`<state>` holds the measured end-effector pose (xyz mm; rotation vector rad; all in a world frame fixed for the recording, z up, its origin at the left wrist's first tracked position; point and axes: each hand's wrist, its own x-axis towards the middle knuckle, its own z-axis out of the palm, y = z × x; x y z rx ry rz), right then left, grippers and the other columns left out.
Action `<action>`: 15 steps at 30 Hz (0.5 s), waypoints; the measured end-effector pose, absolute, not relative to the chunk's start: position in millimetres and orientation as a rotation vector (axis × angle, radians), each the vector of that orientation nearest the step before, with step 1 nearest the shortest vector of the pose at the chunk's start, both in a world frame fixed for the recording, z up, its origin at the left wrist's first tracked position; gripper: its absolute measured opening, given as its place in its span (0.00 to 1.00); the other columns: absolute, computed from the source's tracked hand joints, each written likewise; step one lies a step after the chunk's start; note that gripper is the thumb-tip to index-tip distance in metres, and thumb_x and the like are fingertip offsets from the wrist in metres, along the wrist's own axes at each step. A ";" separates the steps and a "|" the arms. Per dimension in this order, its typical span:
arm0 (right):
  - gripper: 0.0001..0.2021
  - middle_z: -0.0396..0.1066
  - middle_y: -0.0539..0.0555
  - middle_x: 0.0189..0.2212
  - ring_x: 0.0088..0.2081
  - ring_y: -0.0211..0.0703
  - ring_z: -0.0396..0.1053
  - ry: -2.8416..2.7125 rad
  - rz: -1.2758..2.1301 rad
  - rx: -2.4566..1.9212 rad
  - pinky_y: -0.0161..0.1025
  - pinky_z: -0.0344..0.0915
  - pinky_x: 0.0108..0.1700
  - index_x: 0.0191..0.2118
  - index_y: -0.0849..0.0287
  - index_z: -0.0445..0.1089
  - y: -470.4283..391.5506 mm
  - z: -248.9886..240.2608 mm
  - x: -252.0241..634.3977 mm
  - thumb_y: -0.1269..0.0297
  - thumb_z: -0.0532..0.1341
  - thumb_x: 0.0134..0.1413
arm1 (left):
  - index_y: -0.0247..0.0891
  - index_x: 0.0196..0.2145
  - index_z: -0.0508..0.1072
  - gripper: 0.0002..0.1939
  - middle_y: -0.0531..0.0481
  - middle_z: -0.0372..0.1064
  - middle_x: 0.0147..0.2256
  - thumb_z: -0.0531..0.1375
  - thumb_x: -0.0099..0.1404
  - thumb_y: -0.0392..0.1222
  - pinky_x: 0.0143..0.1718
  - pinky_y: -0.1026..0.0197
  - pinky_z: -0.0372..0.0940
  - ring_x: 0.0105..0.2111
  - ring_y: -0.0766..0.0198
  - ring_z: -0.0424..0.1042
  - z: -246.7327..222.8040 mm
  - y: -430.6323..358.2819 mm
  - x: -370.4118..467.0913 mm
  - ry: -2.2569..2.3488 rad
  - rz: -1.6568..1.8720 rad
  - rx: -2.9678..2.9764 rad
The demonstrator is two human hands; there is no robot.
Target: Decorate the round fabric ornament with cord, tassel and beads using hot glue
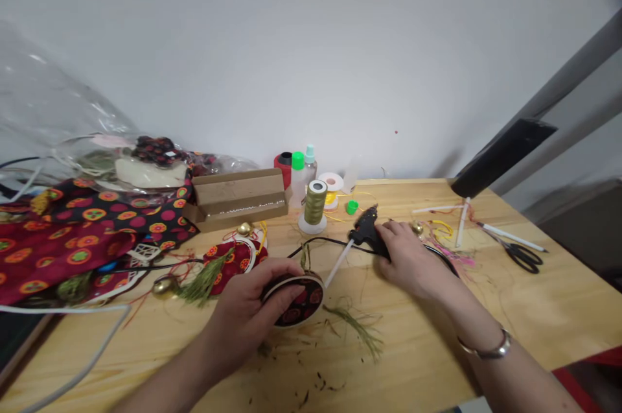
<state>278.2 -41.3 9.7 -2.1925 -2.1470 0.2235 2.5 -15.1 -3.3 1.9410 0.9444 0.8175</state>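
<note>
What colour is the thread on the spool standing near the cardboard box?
Olive green, wound on a white base; the thread spool shows clearly in the head view.

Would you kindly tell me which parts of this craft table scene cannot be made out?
Head view, each item:
- Black glue gun: its grip is hidden under the right hand.
- Round fabric-covered disc: its left side is covered by the left hand.
- Small plastic bottles: labels too small to read.
- Clear plastic bag: cut off by the left edge; contents blurred.
</note>
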 end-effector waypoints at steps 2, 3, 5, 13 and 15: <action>0.21 0.66 0.67 0.44 0.48 0.57 0.61 -2.125 0.188 -2.232 0.48 0.60 0.53 0.49 0.74 0.68 -38.9 9.3 275.9 0.76 0.57 0.45 | 0.46 0.37 0.73 0.06 0.59 0.75 0.32 0.58 0.63 0.37 0.33 0.74 0.67 0.31 0.70 0.73 -2.8 -15.5 2.5 0.934 0.829 1.937; 0.21 0.67 0.67 0.44 0.48 0.57 0.61 -2.112 0.169 -2.236 0.48 0.60 0.53 0.49 0.74 0.68 -38.7 9.0 275.7 0.76 0.57 0.45 | 0.46 0.37 0.73 0.07 0.59 0.75 0.32 0.58 0.63 0.36 0.33 0.74 0.67 0.31 0.71 0.73 -2.5 -15.7 2.5 0.929 0.840 1.934; 0.22 0.67 0.66 0.43 0.47 0.56 0.62 -2.089 0.133 -2.220 0.47 0.61 0.51 0.49 0.72 0.68 -40.3 9.1 277.9 0.77 0.56 0.44 | 0.46 0.37 0.73 0.07 0.59 0.75 0.32 0.58 0.62 0.35 0.34 0.74 0.67 0.32 0.71 0.73 -1.9 -16.0 2.6 0.926 0.860 1.930; 0.24 0.69 0.62 0.43 0.46 0.55 0.67 -1.766 0.074 -1.996 0.50 0.64 0.51 0.48 0.65 0.67 -55.4 24.7 313.8 0.71 0.57 0.40 | 0.44 0.36 0.74 0.06 0.58 0.75 0.31 0.58 0.62 0.36 0.32 0.72 0.67 0.31 0.69 0.74 0.2 -16.2 3.2 0.944 0.852 1.864; 0.22 0.71 0.59 0.41 0.43 0.53 0.70 -1.613 0.302 -1.859 0.50 0.65 0.48 0.46 0.60 0.67 -55.2 28.5 318.8 0.69 0.58 0.40 | 0.44 0.36 0.74 0.06 0.57 0.75 0.31 0.58 0.62 0.37 0.32 0.71 0.68 0.31 0.67 0.74 1.2 -15.9 3.5 0.949 0.845 1.848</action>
